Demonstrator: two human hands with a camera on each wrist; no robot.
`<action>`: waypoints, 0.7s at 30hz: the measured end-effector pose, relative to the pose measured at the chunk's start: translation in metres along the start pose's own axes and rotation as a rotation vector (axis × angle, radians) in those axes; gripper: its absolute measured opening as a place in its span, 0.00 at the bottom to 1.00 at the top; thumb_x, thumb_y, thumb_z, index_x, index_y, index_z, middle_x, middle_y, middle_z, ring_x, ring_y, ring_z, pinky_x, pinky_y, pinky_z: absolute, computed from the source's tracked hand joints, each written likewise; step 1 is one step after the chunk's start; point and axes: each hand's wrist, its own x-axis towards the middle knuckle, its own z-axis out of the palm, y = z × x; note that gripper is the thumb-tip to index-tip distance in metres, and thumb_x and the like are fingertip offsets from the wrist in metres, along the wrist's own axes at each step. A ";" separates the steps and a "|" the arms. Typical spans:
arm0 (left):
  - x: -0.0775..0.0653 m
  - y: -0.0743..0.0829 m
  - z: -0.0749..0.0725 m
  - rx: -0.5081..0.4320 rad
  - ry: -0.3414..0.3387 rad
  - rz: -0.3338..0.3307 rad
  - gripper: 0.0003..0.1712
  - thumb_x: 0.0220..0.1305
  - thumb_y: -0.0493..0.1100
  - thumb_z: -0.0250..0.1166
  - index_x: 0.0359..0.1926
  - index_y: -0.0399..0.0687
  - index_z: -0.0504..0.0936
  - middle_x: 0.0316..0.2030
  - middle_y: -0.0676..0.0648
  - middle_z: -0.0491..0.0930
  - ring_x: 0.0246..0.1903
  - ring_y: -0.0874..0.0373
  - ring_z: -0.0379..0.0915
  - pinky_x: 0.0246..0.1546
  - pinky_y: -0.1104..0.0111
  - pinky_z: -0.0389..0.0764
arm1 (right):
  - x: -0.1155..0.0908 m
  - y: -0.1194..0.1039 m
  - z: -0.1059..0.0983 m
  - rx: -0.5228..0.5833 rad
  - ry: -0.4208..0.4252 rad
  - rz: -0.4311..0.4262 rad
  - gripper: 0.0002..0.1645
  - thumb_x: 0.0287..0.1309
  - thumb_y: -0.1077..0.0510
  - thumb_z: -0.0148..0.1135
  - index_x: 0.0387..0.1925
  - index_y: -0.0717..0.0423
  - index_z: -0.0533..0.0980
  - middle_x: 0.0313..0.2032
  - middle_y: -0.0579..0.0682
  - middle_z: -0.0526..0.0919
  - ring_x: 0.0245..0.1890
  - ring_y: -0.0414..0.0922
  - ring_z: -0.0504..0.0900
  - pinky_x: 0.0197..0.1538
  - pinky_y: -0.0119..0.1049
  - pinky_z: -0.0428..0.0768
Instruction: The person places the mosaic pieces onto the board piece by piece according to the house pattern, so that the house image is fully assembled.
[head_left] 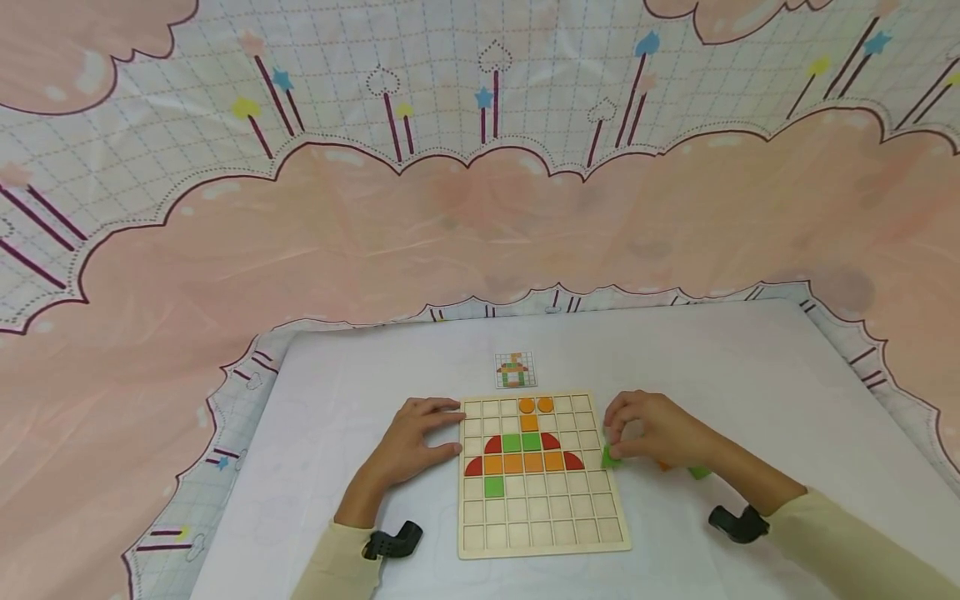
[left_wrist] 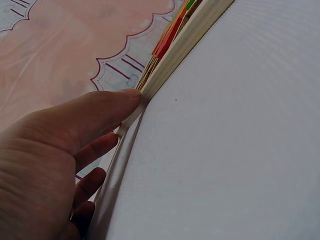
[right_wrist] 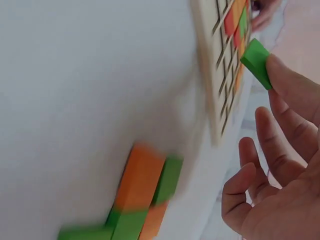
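Note:
A wooden grid board (head_left: 543,512) lies on the white table, with red, orange and green pieces set in its upper and middle cells. My left hand (head_left: 416,437) rests at the board's left edge, its fingers nearly straight and the thumb against the rim. In the left wrist view the thumb (left_wrist: 107,107) touches the board's side. My right hand (head_left: 660,429) is just beyond the board's right edge and pinches a green square tile (right_wrist: 256,60) between thumb and finger. The other fingers of that hand curl loosely.
Several loose orange and green blocks (right_wrist: 140,175) lie close together on the table, partly under the right forearm in the head view. A small pattern card (head_left: 515,370) lies beyond the board. Patterned cloth (head_left: 525,225) hangs behind the table.

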 end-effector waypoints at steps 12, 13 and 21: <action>0.000 0.001 0.000 -0.006 -0.004 -0.006 0.27 0.60 0.55 0.74 0.61 0.59 0.84 0.64 0.54 0.78 0.62 0.51 0.68 0.64 0.47 0.69 | 0.027 -0.026 0.032 0.107 -0.026 -0.044 0.10 0.52 0.54 0.79 0.23 0.40 0.83 0.42 0.44 0.84 0.48 0.41 0.78 0.58 0.41 0.75; 0.000 0.001 0.000 -0.004 -0.006 -0.006 0.27 0.60 0.55 0.74 0.61 0.59 0.84 0.64 0.54 0.78 0.62 0.51 0.68 0.64 0.47 0.69 | 0.029 -0.027 0.035 0.111 -0.028 -0.047 0.10 0.52 0.54 0.79 0.23 0.41 0.83 0.42 0.44 0.84 0.48 0.41 0.78 0.57 0.40 0.76; 0.000 0.004 -0.001 -0.007 -0.008 -0.020 0.27 0.60 0.54 0.74 0.60 0.58 0.85 0.64 0.53 0.78 0.63 0.50 0.67 0.64 0.47 0.69 | 0.038 -0.037 0.046 0.075 -0.052 -0.024 0.12 0.51 0.51 0.80 0.21 0.43 0.83 0.42 0.44 0.84 0.47 0.42 0.78 0.55 0.41 0.76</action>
